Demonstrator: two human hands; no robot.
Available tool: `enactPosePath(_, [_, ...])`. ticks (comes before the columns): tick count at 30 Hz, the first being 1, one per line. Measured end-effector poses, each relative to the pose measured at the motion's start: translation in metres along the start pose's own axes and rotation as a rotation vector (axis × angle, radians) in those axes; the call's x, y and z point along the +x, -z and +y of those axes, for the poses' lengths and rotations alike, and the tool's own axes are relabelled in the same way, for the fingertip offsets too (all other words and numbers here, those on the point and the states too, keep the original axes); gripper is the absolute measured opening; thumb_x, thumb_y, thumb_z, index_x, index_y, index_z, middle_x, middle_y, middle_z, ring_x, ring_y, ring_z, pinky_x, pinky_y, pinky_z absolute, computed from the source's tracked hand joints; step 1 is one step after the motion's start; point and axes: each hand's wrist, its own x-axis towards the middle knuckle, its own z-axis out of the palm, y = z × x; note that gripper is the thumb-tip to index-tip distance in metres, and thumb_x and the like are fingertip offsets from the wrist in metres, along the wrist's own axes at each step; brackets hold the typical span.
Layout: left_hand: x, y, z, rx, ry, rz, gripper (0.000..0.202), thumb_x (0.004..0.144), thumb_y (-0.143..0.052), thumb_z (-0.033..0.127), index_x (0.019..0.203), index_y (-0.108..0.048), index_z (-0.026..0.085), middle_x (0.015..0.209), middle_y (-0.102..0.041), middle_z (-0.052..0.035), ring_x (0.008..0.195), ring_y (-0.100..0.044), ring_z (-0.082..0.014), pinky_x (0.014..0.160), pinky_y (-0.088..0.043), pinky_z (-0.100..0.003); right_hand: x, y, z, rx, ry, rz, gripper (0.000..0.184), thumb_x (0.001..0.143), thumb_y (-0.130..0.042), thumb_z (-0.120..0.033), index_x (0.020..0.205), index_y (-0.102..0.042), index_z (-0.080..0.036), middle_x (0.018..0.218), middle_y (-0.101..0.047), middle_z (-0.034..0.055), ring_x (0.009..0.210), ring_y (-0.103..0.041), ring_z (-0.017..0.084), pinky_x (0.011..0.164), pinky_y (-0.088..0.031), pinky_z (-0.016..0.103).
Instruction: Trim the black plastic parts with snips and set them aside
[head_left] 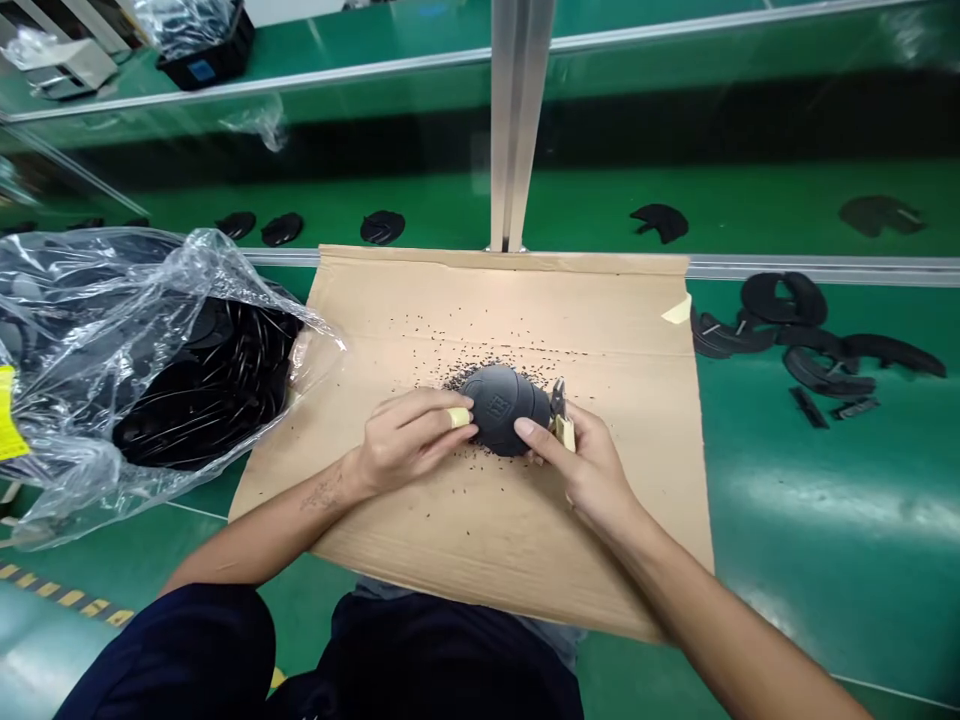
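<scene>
Two hands — left [409,440], right [589,470] — grip a black cap [480,425], logo [499,405] illegible

Bright, even overhead light is pouring across the scene, and white glare is streaking over the green bench [817,495] near its right edge! The plastic bag [82,400] is throwing sharp glints, faint soft shadows are lying beneath the left hand [409,440] and right hand [589,470], and the wide lens is bowing the far bench rail [825,268] toward the corners, with hardly any blur showing.
</scene>
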Motion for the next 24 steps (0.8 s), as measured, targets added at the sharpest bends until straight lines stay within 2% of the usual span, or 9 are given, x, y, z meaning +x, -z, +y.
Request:
enactPosePath(3, [-0.001,-0.006,0.003,-0.109,0.182,0.007,0.015,0.088,-0.075,0.016,0.097,-0.063,0.016,0.089,-0.065,-0.0008,0.076,-0.066,-0.0089,0.069,-0.061,-0.021,-0.002,-0.002,0.002,-0.158,0.143,0.013,0.032,0.086,-0.071,-0.048,0.077,-0.057,-0.021,0.069,-0.051,-0.0031,0.065,-0.044,0.013,0.061,-0.038,0.027])
enactPosePath(6, [-0.003,-0.007,0.002,-0.25,0.348,-0.028,0.035,0.09,-0.07,0.016,0.123,-0.06,0.018,0.103,-0.057,-0.0026,0.071,-0.061,-0.0057,0.066,-0.059,-0.022,-0.005,-0.002,0.004,-0.289,0.193,0.031,0.031,0.089,-0.068,-0.046,0.075,-0.056,-0.021,0.068,-0.047,-0.0031,0.065,-0.042,0.013,0.06,-0.036,0.027])
enactPosePath(8, [-0.003,-0.007,0.001,-0.268,0.393,-0.055,0.044,0.092,-0.067,0.017,0.134,-0.057,0.022,0.107,-0.053,-0.0032,0.07,-0.057,-0.0049,0.066,-0.057,-0.022,-0.006,-0.001,0.005,-0.341,0.185,0.034,0.032,0.089,-0.067,-0.047,0.075,-0.055,-0.022,0.068,-0.048,-0.0027,0.065,-0.042,0.014,0.06,-0.036,0.027])
enactPosePath(11, [-0.002,-0.007,0.001,-0.226,0.383,-0.058,0.04,0.091,-0.07,0.022,0.13,-0.062,0.025,0.103,-0.052,-0.0022,0.07,-0.05,-0.0063,0.064,-0.054,-0.022,-0.007,-0.002,0.005,-0.357,0.146,0.012,0.031,0.09,-0.066,-0.05,0.079,-0.058,-0.022,0.073,-0.055,0.0001,0.071,-0.048,0.017,0.064,-0.039,0.029])
enactPosePath(15, [0.0,-0.009,0.002,-0.207,0.439,-0.019,0.029,0.091,-0.073,0.031,0.117,-0.066,0.022,0.098,-0.053,-0.0022,0.074,-0.047,-0.0092,0.066,-0.051,-0.023,-0.008,-0.005,0.005,-0.345,0.128,-0.023,0.031,0.09,-0.065,-0.052,0.081,-0.06,-0.022,0.077,-0.058,0.0016,0.073,-0.05,0.018,0.067,-0.041,0.03])
enactPosePath(18, [-0.001,-0.011,0.002,-0.228,0.478,-0.007,0.03,0.09,-0.074,0.035,0.114,-0.066,0.02,0.097,-0.056,-0.0029,0.081,-0.052,-0.0117,0.073,-0.051,-0.026,-0.008,-0.007,0.004,-0.342,0.141,-0.023,0.031,0.09,-0.065,-0.05,0.08,-0.06,-0.022,0.073,-0.055,0.0003,0.07,-0.047,0.017,0.065,-0.04,0.029])
enactPosePath(20, [-0.002,-0.012,0.003,-0.276,0.515,-0.003,0.033,0.09,-0.073,0.037,0.117,-0.065,0.02,0.103,-0.061,-0.0054,0.089,-0.057,-0.0141,0.078,-0.053,-0.027,-0.009,-0.007,0.003,-0.334,0.147,-0.019,0.031,0.09,-0.066,-0.05,0.078,-0.059,-0.022,0.07,-0.052,-0.001,0.066,-0.045,0.016,0.062,-0.039,0.029])
enactPosePath(22, [-0.003,-0.014,0.003,-0.38,0.57,-0.022,0.035,0.091,-0.072,0.039,0.119,-0.065,0.019,0.109,-0.066,-0.0076,0.097,-0.063,-0.016,0.084,-0.056,-0.029,-0.01,-0.007,0.003,-0.332,0.157,-0.011,0.031,0.09,-0.066,-0.049,0.077,-0.058,-0.022,0.068,-0.051,-0.0016,0.064,-0.044,0.015,0.061,-0.039,0.029])
enactPosePath(24, [-0.004,-0.017,0.004,-0.537,0.637,-0.04,0.033,0.093,-0.07,0.04,0.117,-0.065,0.017,0.107,-0.07,-0.0076,0.098,-0.067,-0.0159,0.085,-0.058,-0.028,-0.01,-0.007,0.003,-0.346,0.172,0.003,0.032,0.09,-0.066,-0.049,0.077,-0.058,-0.022,0.068,-0.052,-0.0016,0.064,-0.045,0.015,0.061,-0.039,0.029])
